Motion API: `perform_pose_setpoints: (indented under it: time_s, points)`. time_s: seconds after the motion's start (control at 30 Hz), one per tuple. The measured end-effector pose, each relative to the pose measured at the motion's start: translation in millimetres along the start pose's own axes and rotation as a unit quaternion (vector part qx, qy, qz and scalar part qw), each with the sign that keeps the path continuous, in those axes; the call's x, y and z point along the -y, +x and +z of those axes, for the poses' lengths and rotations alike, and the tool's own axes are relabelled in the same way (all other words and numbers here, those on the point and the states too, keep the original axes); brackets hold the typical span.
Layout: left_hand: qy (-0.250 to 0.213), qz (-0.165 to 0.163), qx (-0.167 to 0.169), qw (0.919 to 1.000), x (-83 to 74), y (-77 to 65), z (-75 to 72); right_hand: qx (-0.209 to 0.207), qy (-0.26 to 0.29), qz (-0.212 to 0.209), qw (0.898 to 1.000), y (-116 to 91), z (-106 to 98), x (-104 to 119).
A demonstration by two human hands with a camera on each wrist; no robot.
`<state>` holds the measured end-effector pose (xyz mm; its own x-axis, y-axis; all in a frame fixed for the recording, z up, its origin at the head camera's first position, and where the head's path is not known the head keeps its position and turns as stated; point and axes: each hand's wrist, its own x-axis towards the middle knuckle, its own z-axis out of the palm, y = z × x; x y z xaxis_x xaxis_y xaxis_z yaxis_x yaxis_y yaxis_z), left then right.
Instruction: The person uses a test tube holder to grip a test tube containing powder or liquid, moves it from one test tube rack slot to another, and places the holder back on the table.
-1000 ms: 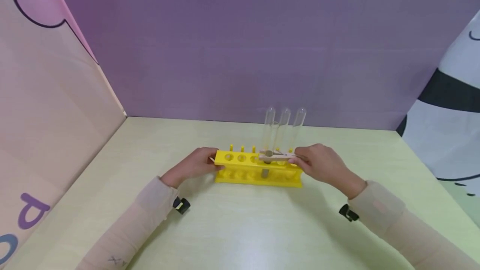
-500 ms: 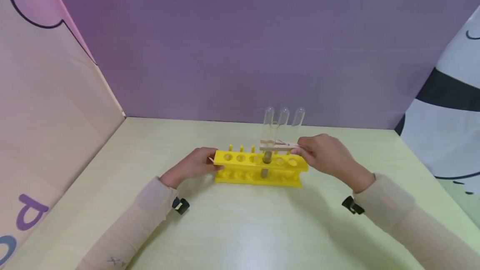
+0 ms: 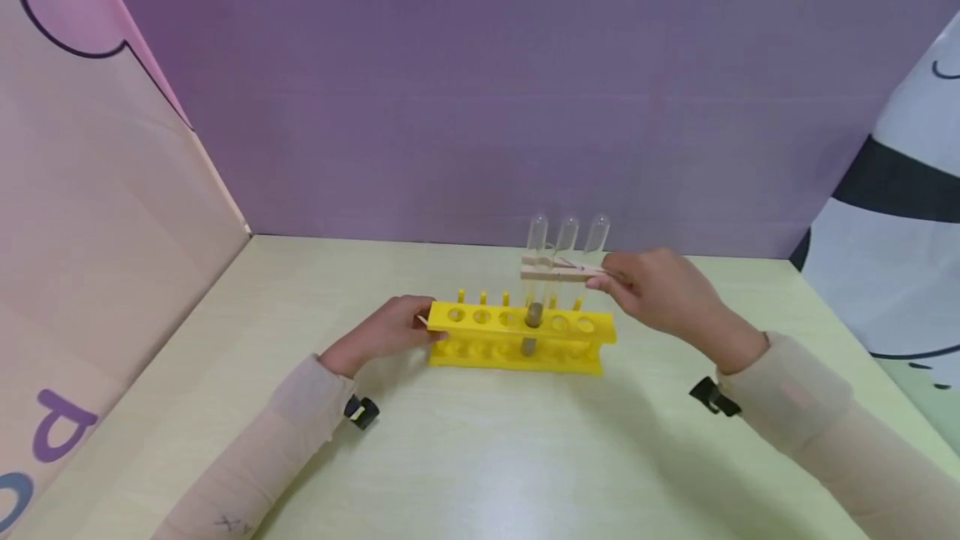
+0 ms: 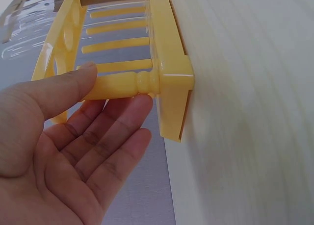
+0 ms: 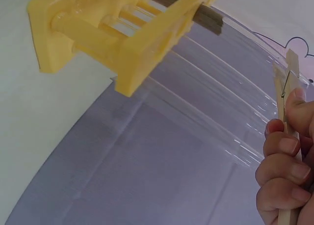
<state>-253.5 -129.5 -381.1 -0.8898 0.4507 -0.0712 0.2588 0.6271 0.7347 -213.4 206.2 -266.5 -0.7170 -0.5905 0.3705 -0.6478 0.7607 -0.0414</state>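
Observation:
My left hand (image 3: 393, 323) holds the left end of a yellow test tube rack (image 3: 480, 327). In the left wrist view its thumb (image 4: 68, 85) and fingers pinch the rack's end post (image 4: 117, 85). One clear test tube, with brown-grey contents (image 3: 533, 315) in its lower part, stands upright in a rack hole. My right hand (image 3: 660, 294) grips a wooden test tube clamp (image 3: 558, 272) by its handle. The clamp's wooden arms lie around the tube's upper part, near its mouth; how tightly they hold it, I cannot tell.
Three clear test tubes (image 3: 567, 230) stand upside down at the rack's back right. Several bare yellow pegs (image 3: 483, 298) line the back left. The rack stands on a pale wooden table (image 3: 480, 440), with a purple backdrop (image 3: 480, 107) behind it.
My right hand has risen with the clamp, which moved from just above the rack up along the tube to near its mouth. The tube, rack and left hand have stayed put.

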Motion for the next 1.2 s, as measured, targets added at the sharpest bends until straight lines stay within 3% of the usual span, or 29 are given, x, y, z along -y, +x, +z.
perform_pose_setpoints:
  time_s: [0.77, 1.2]
  points:
    - [-0.002, -0.006, -0.002, 1.0, -2.1, -4.2, -0.4, 0.0, -0.001, 0.015, 1.0, 6.0, -15.8, 6.6]
    - [-0.006, 0.015, 0.0, 0.9999, 0.3, -4.3, -1.4, -0.006, 0.0, 0.006, 1.0, 7.6, -18.2, 6.4]
